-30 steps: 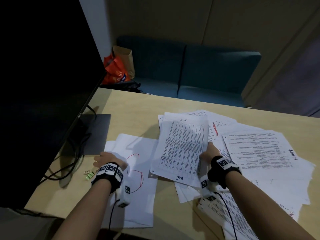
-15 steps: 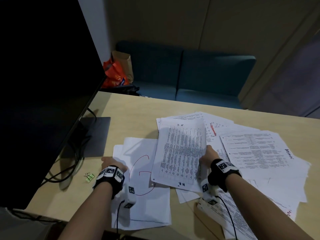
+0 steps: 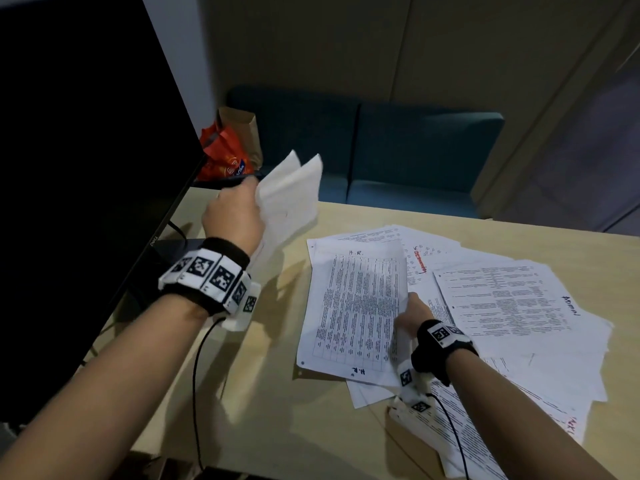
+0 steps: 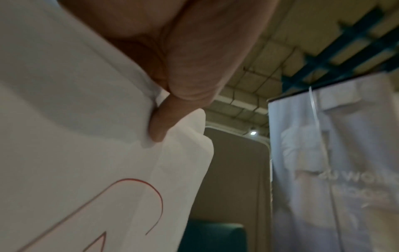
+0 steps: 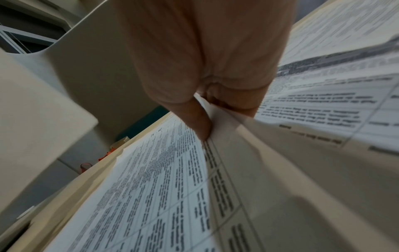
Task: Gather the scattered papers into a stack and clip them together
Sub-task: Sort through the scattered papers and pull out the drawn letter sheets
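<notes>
1. The left hand [image 3: 232, 212] is raised well above the desk [image 3: 298, 403], thumb and fingers pinched on a couple of white sheets [image 3: 290, 195]. The left wrist view shows the thumb [image 4: 158, 126] pressed on their face, beside a red drawn curve. Lifted edge-up like this, they are probably on their way over to join the other papers.

2. The right hand [image 3: 412, 315] stays low, just off to the left hand's lower right. It grips the right edge of a printed table sheet [image 3: 356, 306] marked "H.R.", thumb [image 5: 199, 122] on top and fingers curled underneath. My guess is that it holds this sheet slightly raised so the incoming pages can be laid with it.

3. The rest of the papers [image 3: 502, 299] lie fanned and overlapping on the desk around and beyond the right hand, one marked "ADMIN". They are not yet squared into one stack.

4. No clip shows in any current view, so clipping looks some way off.

5. Containers: beyond the left hand, a brown paper bag [image 3: 242, 128] and an orange bag [image 3: 223, 154] sit by the blue sofa [image 3: 415, 154]. What is inside them cannot be seen.

6. A dark monitor [image 3: 86, 150] stands left of the raised hand.
</notes>
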Tool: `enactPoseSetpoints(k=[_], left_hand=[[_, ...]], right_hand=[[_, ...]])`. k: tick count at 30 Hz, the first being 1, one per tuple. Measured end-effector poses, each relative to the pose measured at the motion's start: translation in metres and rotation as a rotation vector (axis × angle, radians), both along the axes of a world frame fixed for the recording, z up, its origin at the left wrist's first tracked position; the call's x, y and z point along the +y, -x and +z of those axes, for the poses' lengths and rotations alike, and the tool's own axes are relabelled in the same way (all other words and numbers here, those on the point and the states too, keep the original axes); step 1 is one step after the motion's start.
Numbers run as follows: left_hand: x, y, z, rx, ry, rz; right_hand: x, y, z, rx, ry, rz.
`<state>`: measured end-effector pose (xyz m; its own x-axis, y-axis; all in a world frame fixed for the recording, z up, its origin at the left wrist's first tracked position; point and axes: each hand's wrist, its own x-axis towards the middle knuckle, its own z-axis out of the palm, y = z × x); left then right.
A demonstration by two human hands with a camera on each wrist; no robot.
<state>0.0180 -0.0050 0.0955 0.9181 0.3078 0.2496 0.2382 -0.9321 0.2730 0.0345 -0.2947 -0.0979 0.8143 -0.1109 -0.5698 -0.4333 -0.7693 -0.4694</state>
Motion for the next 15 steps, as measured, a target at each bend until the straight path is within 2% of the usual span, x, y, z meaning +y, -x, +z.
enactPoseSetpoints(k=[3, 5, 7, 10, 12, 15], left_hand=[[-0.006, -0.007, 0.029, -0.111, 0.096, -0.099], [-0.006, -0.015, 0.036, -0.143, 0.281, -0.137], [-0.005, -0.025, 0.024, -0.102, 0.528, -0.155], [-0.011, -0.036, -0.024, 0.072, 0.773, -0.095], [-0.022, -0.038, -0.064, 0.196, 0.818, -0.034], [-0.040, -0.038, -0.119, 0.396, 0.914, 0.012]], right_hand=[[-0.002, -0.001, -0.001, -0.004, -0.034, -0.008], [-0.004, -0.001, 0.000, -0.025, -0.077, -0.028], [-0.006, 0.000, 0.002, -0.050, -0.176, -0.088], [-0.012, 0.002, 0.003, 0.016, -0.417, -0.255], [-0.017, 0.003, -0.002, 0.113, -0.560, -0.372], [-0.022, 0.002, -0.005, 0.169, -0.633, -0.417]])
